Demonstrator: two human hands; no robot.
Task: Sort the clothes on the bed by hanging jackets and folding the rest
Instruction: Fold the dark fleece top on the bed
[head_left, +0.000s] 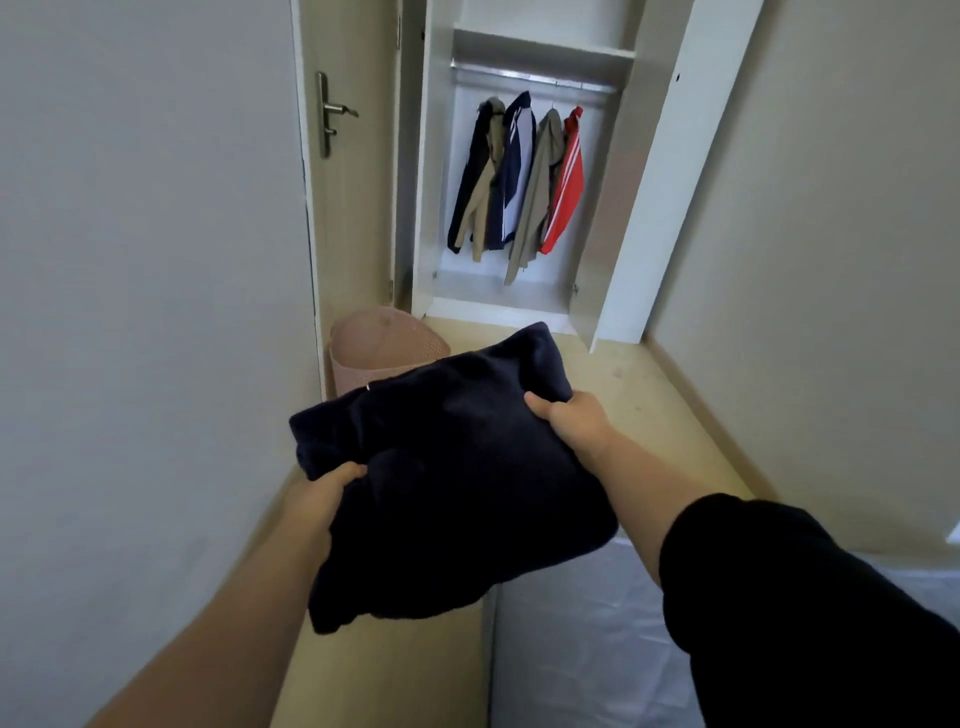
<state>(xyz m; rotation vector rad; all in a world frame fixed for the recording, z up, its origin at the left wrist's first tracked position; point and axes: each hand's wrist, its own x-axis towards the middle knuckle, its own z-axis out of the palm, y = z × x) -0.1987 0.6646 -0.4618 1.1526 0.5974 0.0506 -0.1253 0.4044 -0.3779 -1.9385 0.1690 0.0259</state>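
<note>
A folded dark navy fabric garment (452, 467) is held in the air between both hands, above the pale wooden floor (649, 395) and in front of a pink perforated plastic basket (379, 343). The left hand (324, 493) grips its near left edge and the right hand (569, 415) its far right edge. Each thumb lies on top, with the fingers grasping underneath. Beyond, an open white wardrobe (540, 49) holds jackets (519, 176) hanging from a metal rail (535, 78).

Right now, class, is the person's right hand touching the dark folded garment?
Touching. The head view shows the right hand gripping the dark folded garment at its right edge, thumb on top. The left hand grips it too.
</note>
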